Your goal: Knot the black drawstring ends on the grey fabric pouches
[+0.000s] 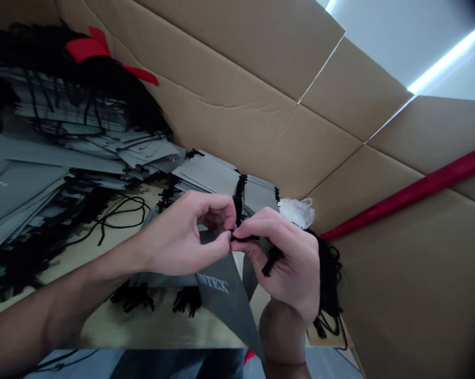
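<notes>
Near the middle of the head view, a grey printed bag [229,295] hangs below my two hands, its lettering partly visible. My left hand [190,231] pinches the bag's top corner between thumb and index finger. Touching it at the fingertips, my right hand [284,258] is closed on a black cord [273,259], and the cord's short ends show in its palm. The exact spot where cord and bag meet is mostly hidden by the fingertips.
Stacks of grey bags [209,173] with black cords stand behind my hands. More bags [28,195] and a bundle of black cords [119,84] with a red band lie left. Cardboard walls [241,89] enclose the table [142,329]. Black cords [330,279] hang at the right.
</notes>
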Available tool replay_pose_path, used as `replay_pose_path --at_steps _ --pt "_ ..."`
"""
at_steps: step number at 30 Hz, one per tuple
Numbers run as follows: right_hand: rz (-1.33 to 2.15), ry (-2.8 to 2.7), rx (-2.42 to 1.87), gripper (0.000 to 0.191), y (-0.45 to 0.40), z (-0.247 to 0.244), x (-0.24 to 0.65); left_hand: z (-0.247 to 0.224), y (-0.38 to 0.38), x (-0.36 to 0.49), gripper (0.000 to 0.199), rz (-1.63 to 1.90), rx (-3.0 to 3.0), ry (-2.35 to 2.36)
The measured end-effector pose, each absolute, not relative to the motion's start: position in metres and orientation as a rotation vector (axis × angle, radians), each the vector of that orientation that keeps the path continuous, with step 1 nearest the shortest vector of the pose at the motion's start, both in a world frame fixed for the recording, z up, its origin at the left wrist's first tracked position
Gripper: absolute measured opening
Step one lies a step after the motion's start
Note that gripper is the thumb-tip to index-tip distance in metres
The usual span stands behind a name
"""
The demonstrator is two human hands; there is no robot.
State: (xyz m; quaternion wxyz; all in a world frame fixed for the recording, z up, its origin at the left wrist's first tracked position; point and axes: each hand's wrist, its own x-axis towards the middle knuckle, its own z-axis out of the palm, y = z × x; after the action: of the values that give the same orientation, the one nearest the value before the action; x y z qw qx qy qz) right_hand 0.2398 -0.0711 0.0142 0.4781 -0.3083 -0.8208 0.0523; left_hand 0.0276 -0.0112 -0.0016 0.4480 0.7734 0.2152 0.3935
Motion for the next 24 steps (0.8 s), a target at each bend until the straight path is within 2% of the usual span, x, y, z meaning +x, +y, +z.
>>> replay_pose_path --at_steps 5,8,12,16,21,24 --pt "0.13 -2.03 -0.737 0.018 -0.074 0.014 0.242 -0.001 -0.014 0.03 0.014 1.001 2.001 0.573" --pt "0.129 -2.032 -0.779 0.013 -0.075 0.016 0.244 -0.001 -0.013 0.028 0.017 1.039 2.123 0.619" --pt "0.092 -2.043 -0.864 0.011 -0.073 0.015 0.244 -0.006 -0.012 0.027 0.006 1.0 2.279 0.717" --pt "0.118 -2.003 -0.908 0.013 -0.065 0.009 0.239 -0.01 -0.012 0.026 0.029 0.872 2.471 0.71" --pt "0.114 -1.917 -0.874 0.011 -0.057 0.0 0.227 -0.012 -0.007 0.022 0.033 0.931 2.533 0.727" --pt "0.088 -1.882 -0.827 0.02 -0.057 -0.001 0.224 -0.009 -0.007 0.021 0.033 1.057 2.549 0.575"
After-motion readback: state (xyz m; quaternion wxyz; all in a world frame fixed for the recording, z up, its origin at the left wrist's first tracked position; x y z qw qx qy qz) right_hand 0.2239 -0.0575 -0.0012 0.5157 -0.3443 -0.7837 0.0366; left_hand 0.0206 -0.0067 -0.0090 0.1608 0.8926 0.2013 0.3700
